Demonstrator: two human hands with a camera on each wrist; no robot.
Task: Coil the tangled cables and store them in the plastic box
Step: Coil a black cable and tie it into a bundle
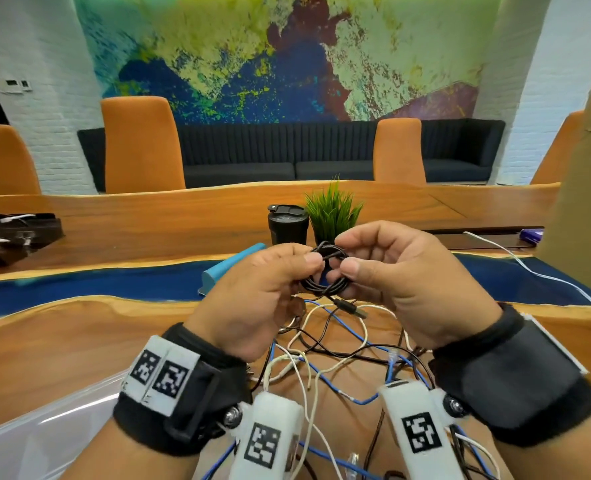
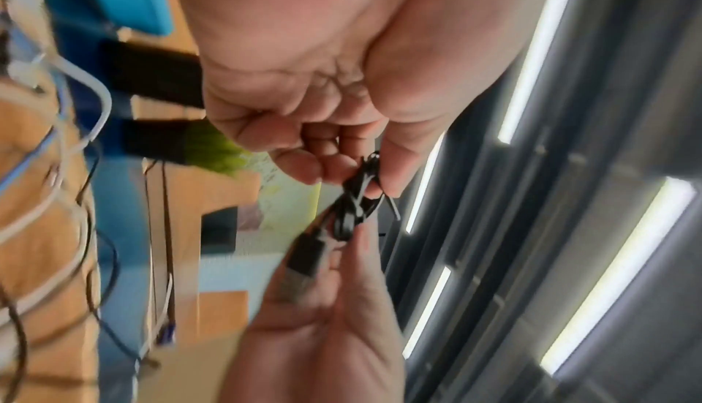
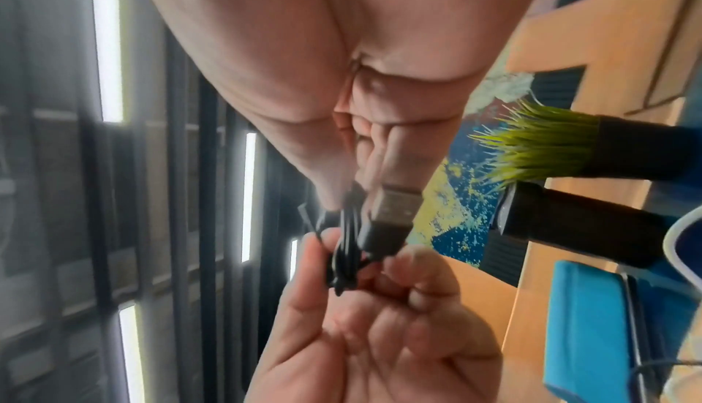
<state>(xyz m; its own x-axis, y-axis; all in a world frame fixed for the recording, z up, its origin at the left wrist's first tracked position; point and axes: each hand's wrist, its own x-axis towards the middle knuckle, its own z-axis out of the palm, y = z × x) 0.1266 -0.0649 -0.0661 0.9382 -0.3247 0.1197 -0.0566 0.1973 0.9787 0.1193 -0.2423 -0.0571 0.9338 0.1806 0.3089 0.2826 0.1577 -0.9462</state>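
A small coil of black cable (image 1: 327,271) hangs in the air between both hands above the table. My left hand (image 1: 308,266) pinches its left side between thumb and fingers, seen close in the left wrist view (image 2: 361,181). My right hand (image 1: 344,259) pinches the coil's right side. The cable's USB plug (image 1: 353,310) dangles just below the coil; in the right wrist view the plug (image 3: 393,211) lies against my right fingers. Under the hands, a tangle of white, blue and black cables (image 1: 325,344) is spread on the wood. A clear plastic box (image 1: 38,427) shows at the lower left.
A teal object (image 1: 233,266) lies on the table's blue strip left of the hands. Behind it stand a black cup (image 1: 287,225) and a small green plant (image 1: 334,211). A white cable (image 1: 536,271) runs along the right. Orange chairs line the far edge.
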